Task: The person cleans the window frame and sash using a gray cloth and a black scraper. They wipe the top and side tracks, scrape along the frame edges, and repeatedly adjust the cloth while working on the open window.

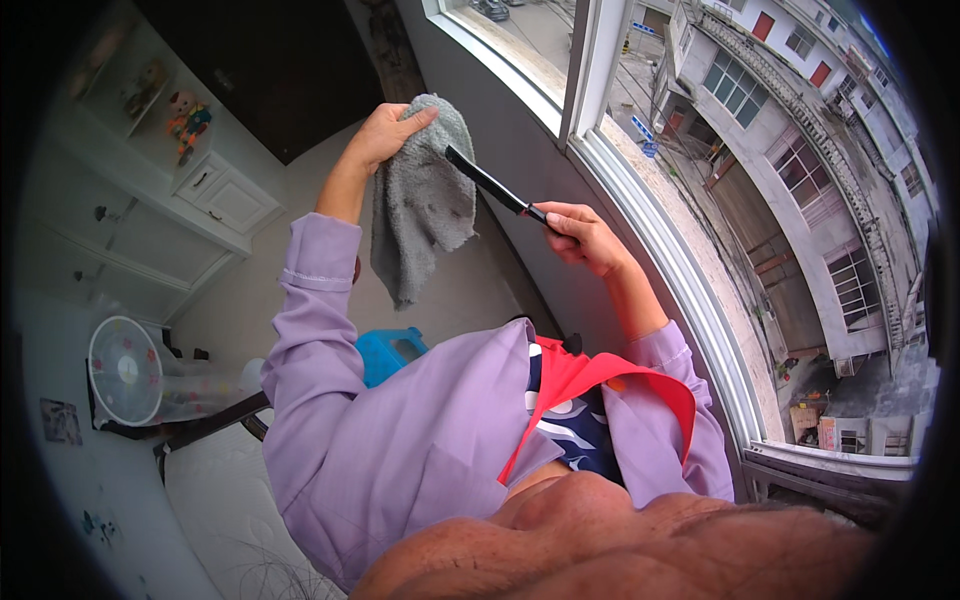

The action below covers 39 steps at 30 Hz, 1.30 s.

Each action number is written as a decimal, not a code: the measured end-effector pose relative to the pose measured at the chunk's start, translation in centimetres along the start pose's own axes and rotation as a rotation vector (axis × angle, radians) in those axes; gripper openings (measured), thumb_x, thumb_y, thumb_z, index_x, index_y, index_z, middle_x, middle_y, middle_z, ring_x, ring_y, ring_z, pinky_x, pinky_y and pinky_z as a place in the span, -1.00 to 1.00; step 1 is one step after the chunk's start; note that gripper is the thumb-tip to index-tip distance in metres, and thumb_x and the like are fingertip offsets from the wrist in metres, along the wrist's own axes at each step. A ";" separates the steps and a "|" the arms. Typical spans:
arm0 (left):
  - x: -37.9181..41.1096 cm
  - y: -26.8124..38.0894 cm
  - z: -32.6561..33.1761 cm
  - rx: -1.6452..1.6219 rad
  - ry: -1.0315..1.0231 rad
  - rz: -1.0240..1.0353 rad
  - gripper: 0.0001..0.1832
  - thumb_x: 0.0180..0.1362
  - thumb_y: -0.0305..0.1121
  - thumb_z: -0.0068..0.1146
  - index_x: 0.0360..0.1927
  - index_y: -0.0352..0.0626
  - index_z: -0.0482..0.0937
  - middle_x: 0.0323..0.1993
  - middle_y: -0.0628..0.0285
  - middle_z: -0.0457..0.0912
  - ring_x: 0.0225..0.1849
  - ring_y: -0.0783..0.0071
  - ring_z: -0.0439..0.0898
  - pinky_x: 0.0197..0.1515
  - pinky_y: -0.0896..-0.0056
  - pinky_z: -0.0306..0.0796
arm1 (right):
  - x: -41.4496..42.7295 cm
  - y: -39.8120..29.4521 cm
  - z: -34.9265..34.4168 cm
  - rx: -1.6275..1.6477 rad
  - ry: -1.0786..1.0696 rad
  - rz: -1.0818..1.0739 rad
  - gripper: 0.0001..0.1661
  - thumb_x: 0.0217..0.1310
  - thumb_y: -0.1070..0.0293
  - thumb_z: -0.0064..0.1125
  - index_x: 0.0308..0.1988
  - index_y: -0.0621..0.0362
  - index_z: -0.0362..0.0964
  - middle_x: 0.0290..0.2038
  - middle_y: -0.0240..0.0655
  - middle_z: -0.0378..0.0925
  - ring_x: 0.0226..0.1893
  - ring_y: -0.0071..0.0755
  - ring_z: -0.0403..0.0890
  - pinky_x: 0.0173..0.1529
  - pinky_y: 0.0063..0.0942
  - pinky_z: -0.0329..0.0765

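A grey terry cloth [427, 202] hangs from my left hand [386, 135], pinched near its top between thumb and fingers. Its lower end dangles free above the floor and bears darker smudges. My right hand [585, 236] grips the handle of a long, narrow black tool [491, 184], whose exact kind I cannot make out. The tool slants up to the left, and its far tip overlaps the cloth; whether they touch is unclear. Both hands are raised in front of me, beside the wall under the window.
A white window frame [660, 202] with a sill track runs along my right, with buildings outside. Behind my left sleeve stands a blue plastic item [386, 356]. A plastic-covered round fan [126, 370], a mattress [217, 495] and a white cabinet [229, 195] with a doll [187, 120] are on the left.
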<state>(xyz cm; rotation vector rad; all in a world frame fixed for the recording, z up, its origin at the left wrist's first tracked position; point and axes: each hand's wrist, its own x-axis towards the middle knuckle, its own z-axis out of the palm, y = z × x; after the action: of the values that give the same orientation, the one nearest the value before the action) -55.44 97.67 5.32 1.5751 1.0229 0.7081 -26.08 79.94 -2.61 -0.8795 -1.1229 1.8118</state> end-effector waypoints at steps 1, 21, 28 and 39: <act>0.5 -0.1 -0.2 -0.034 0.059 -0.006 -0.63 0.27 -0.09 0.17 -0.16 -0.25 0.61 -0.34 0.32 0.67 -0.37 0.63 0.60 -0.26 0.50 0.49 | -0.3 0.0 -0.2 0.027 -0.036 -0.012 -0.59 0.41 0.31 -0.10 0.17 0.16 0.40 -0.63 -0.64 0.05 -0.65 -0.74 0.02 -0.60 -0.67 -0.05; -4.7 10.4 3.2 -0.388 -0.259 0.396 -0.55 0.31 -0.03 0.06 -0.08 -0.28 0.59 -0.15 0.25 0.68 -0.16 0.56 0.63 -0.04 0.50 0.49 | 0.7 0.1 0.4 -0.145 -0.281 -0.291 0.05 0.26 0.35 0.15 0.47 -0.03 -0.41 -0.43 -0.22 0.59 -0.64 -0.62 0.38 -0.54 -0.65 0.32; -6.3 12.1 2.5 -0.385 -0.233 0.641 -0.52 0.30 -0.02 0.07 -0.01 -0.29 0.56 -0.06 0.22 0.65 -0.09 0.46 0.62 0.06 0.41 0.45 | -0.4 3.0 -0.4 -0.092 -0.326 -0.279 -0.83 0.29 0.39 0.15 -0.15 0.19 0.54 -0.48 -0.37 0.58 -0.65 -0.71 0.32 -0.56 -0.65 0.24; -8.3 8.4 1.2 -0.199 -0.468 0.965 -0.77 -0.11 -0.69 0.07 -0.66 -0.15 0.68 0.15 -0.32 0.42 0.07 0.04 0.55 0.16 0.16 0.39 | -5.7 -3.9 0.0 -0.549 0.430 -0.897 -0.60 0.20 0.69 -0.02 -0.04 0.14 0.61 -0.37 -0.41 0.59 -0.45 -0.66 0.45 -0.30 -0.62 0.43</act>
<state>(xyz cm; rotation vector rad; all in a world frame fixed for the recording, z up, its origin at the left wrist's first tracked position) -56.08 89.32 13.70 1.8979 -0.2054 0.9613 -22.53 75.91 1.80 -0.8104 -1.4272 0.5598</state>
